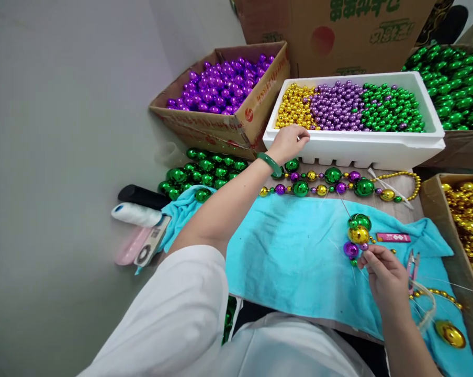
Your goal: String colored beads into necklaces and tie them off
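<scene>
My left hand (289, 142), with a green bangle (271, 164) on its wrist, is over the front rim of the white foam box (354, 142), nearest the small gold beads (295, 107). Its fingers are closed together; whatever they pinch is hidden. My right hand (387, 272) is closed at the fingertips on a small purple bead (364, 246). Against it lies a cluster of larger beads: a green bead (362, 221), a gold bead (358, 235) and a purple bead (351, 250). Thin thread trails from them over the turquoise towel (291, 246).
Pink-handled thread snips (413, 269) and a pink packet (393, 237) lie right of the cluster. Finished-looking bead strands (333, 175) stretch behind the towel. Boxes of purple balls (221, 86), green beads (456, 89) and gold beads (470, 220) surround it. A thread spool (136, 214) sits left.
</scene>
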